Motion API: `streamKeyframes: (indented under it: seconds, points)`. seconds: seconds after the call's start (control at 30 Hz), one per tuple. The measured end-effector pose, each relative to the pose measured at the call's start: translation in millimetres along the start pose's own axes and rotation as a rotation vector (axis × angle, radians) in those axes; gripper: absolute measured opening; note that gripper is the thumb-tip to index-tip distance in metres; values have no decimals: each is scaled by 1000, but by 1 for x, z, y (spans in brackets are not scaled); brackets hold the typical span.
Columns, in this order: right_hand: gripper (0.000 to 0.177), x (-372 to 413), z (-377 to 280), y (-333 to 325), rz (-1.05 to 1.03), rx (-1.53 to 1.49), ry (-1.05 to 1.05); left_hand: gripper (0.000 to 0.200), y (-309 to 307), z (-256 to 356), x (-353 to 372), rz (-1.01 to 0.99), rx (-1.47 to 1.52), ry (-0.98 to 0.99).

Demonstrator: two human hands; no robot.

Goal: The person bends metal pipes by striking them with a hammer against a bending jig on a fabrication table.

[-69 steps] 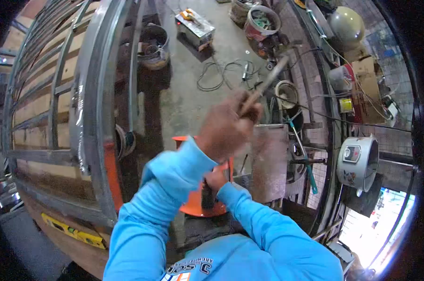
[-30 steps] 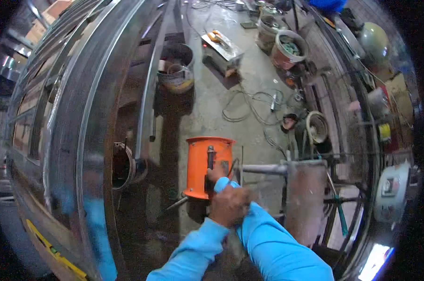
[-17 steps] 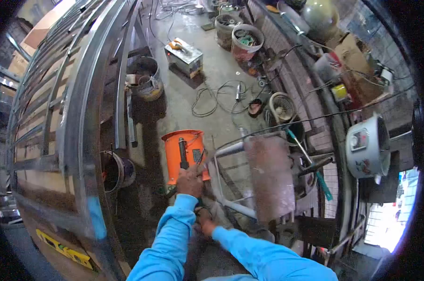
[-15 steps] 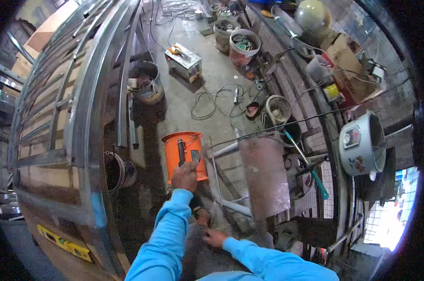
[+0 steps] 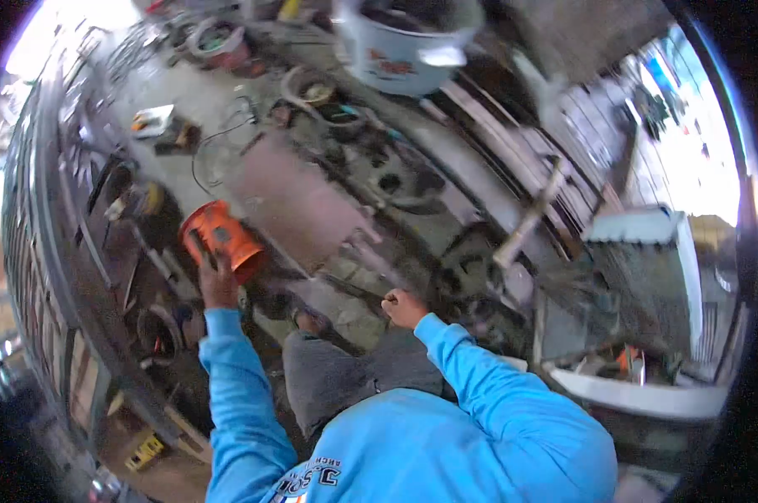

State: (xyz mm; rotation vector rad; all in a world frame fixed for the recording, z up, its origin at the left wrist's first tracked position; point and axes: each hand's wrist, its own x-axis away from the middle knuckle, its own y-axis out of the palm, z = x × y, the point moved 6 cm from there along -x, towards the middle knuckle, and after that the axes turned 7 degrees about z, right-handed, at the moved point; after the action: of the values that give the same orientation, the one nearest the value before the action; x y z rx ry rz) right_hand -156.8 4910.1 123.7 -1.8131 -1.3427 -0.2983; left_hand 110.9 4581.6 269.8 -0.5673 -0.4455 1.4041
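On concrete floor [image 5: 136,84], apparently grips probably stiff, weighty orange drum [image 5: 244,245] by its well-placed handle [image 5: 195,239] with left hand [image 5: 218,285], right hand [image 5: 406,308] curled, contents unclear.

The person wore a light-blue shirt [image 5: 446,444] with long, creased sleeves [image 5: 238,381] and snug cuffs [image 5: 222,325]. Dark, partly legible lettering [image 5: 313,478] marked its chest. The trousers [image 5: 333,377] were dark grey.

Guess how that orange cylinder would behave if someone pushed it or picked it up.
The orange cylinder would likely stay stiff, since its wall shows no sagging. Its round side suggests it might roll, unless something underneath steadies it. The dark handle by the left hand hints at one-handed lifting.
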Motion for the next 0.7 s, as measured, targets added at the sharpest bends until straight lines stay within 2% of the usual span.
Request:
streamKeyframes:
  seconds: [0.03, 0.07, 0.1, 0.17, 0.2, 0.23, 0.27, 0.3, 0.33, 0.37, 0.4, 0.43, 0.5, 0.6, 0.63, 0.67, 0.7]
  points:
    - [32, 5, 14, -10, 103, 6, -38, 51, 30, 9, 38, -113, 118, -74]
    - [31, 10, 22, -23, 199, 22, -81, 49, 56, 10, 67, -285, -92, -152]
    - [28, 40, -31, -75, 269, -56, -80, 47, 71, -4, 95, -441, -312, -225]
    - [24, 76, -93, -162, 587, -138, -180, 37, 114, -71, 150, -589, 60, -322]
    - [19, 79, -99, -195, 837, -47, -303, 34, 112, -48, 157, -587, -19, -175]
    - [20, 73, -87, -223, 975, -51, -348, 31, 110, -22, 167, -572, -110, -40]
    - [23, 69, -82, -259, 1213, 137, -166, 27, 118, -34, 171, -509, -64, -5]
    - [28, 59, -64, -294, 1441, 261, -161, 25, 113, 2, 162, -531, -174, 20]
    - [35, 39, -31, -318, 1367, 328, 109, 22, 121, -11, 153, -482, -115, 145]
    - [42, 22, -10, -332, 1291, 420, 258, 21, 128, -17, 145, -384, -39, 201]
    - [49, 3, 10, -347, 1221, 510, 406, 22, 130, -12, 132, -370, -129, 257]
    - [47, -31, 43, -359, 1132, 677, 300, 23, 130, -6, 118, -361, -223, 312]
    - [41, -89, 121, -379, 1021, 851, 290, 24, 129, 7, 95, -374, -347, 350]
    - [32, -76, 85, -366, 827, 1176, 273, 25, 134, 9, 74, -385, -393, 284]
    - [31, -66, 73, -363, 865, 1199, 210, 25, 144, -5, 66, -349, -386, 245]
    - [32, -56, 73, -360, 957, 907, 132, 25, 151, -14, 60, -314, -378, 207]
    - [32, -45, 73, -357, 1038, 614, 33, 26, 152, -8, 57, -281, -404, 254]
